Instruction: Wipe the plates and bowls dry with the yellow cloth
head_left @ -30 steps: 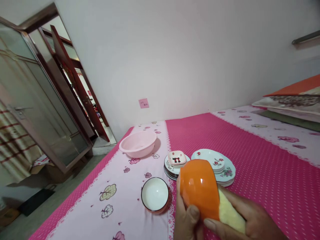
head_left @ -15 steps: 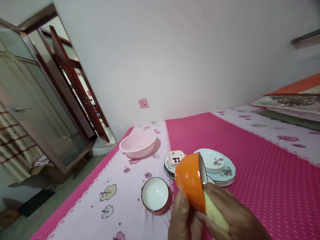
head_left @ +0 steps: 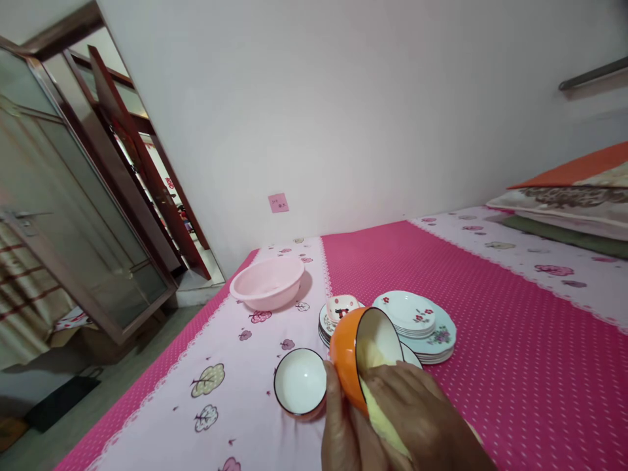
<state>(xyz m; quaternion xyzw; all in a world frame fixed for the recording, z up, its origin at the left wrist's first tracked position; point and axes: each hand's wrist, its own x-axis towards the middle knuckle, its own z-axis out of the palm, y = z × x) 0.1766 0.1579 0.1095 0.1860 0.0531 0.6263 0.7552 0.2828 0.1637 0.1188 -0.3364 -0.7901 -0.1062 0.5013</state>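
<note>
The bedspread (head_left: 373,261) supports a pink basin (head_left: 267,288) at far left, a white-lined bowl (head_left: 300,383) nearer, plate stacks (head_left: 412,314) beyond its right, and piled bedding (head_left: 572,203) at right.

Orange bowl (head_left: 345,356): turned since a second ago; its mouth, formerly angled away to the right, now faces us enough that we see white interior and dark rim. Yellow cloth (head_left: 385,425): formerly at the rim, now partly inside. Right hand (head_left: 422,415): shifted left, fingers now over the mouth. Left hand (head_left: 339,425): shifted left with the bowl. Flowered plates (head_left: 405,311): more exposed to our view.
</note>
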